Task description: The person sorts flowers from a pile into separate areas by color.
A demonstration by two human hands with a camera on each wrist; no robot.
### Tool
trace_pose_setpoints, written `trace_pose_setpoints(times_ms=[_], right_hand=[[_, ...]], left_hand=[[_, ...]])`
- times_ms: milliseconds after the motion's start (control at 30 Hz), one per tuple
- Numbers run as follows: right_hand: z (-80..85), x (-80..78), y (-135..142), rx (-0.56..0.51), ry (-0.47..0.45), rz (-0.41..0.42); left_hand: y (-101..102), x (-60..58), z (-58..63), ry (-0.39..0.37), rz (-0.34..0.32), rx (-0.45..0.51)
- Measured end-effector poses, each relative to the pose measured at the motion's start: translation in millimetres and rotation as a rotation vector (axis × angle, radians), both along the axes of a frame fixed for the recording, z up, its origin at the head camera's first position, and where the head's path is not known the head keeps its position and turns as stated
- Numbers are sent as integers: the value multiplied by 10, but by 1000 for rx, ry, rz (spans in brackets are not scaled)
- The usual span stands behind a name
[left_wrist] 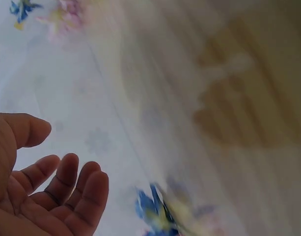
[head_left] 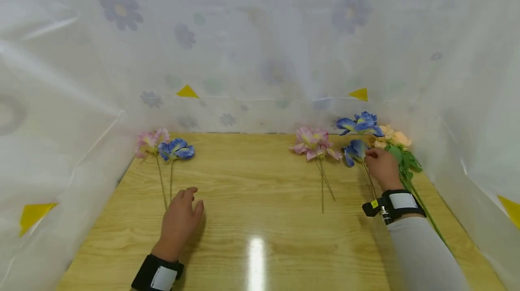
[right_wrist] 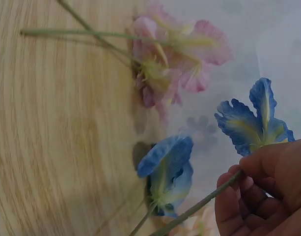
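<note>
My right hand (head_left: pixel 382 167) pinches the green stem (right_wrist: pixel 202 202) of a blue artificial iris (right_wrist: pixel 258 123) between thumb and fingers, just below the bloom. Another blue iris (head_left: pixel 355 151) lies beside that hand, on the table. To the hand's left are pink irises (head_left: pixel 313 142) with thin stems. My left hand (head_left: pixel 180 219) hovers above the table with loosely bent fingers and holds nothing. Just beyond it lie a blue iris (head_left: pixel 176 149) and a pink iris (head_left: pixel 152 142), their stems pointing toward the hand.
Peach-coloured flowers (head_left: pixel 398 138) with green leaves lie at the right, partly behind my right hand. A wooden table (head_left: pixel 252 191) spans the space between the two groups. White patterned plastic sheeting (head_left: pixel 260 47) stands along its back and sides.
</note>
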State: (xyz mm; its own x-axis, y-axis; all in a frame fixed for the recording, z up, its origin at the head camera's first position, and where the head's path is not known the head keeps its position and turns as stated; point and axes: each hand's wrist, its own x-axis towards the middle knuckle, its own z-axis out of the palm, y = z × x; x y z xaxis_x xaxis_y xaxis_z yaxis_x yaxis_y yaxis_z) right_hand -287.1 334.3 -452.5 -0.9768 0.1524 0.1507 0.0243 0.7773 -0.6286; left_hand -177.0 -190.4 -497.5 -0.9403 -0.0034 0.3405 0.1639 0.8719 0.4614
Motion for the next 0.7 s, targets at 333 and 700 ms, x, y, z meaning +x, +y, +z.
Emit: trace_pose_setpoints(times_ms=[333,700], right_hand=[[-329,-127,194,174,7,29],[-438,-36,153,103,63,-16]], left_hand=[[-381,-199,-9,-99,128,-122],[-494,-267,13,-334,122,-146]])
